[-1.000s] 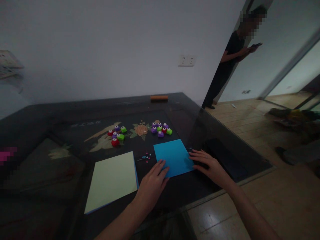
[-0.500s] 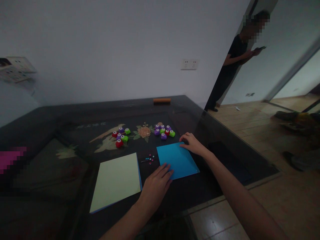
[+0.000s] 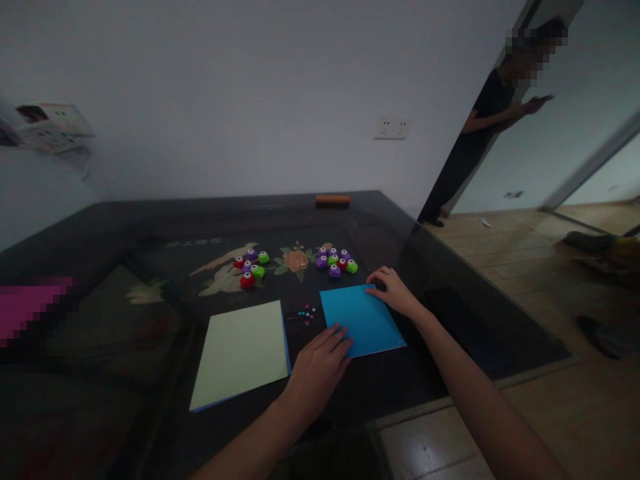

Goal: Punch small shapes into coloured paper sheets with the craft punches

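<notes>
A square sheet of blue paper lies on the dark tabletop in front of me. My left hand rests flat on its lower left edge, fingers stretched out. At the upper right corner is my right hand, its thumb on the paper and its bent fingers just beyond the far edge, with a gap between them. To the left lies a stack of paper, pale yellow on top with blue showing at the edges. Tiny coloured pieces are scattered between stack and sheet.
Two groups of red, green and purple craft punches, left and right, stand beyond the papers. An orange-brown cylinder lies at the table's far edge. A person stands by the wall at right, holding a phone-like object.
The camera view has shifted slightly, so everything sits a little further right. Both hands stay at the same places on the blue paper.
</notes>
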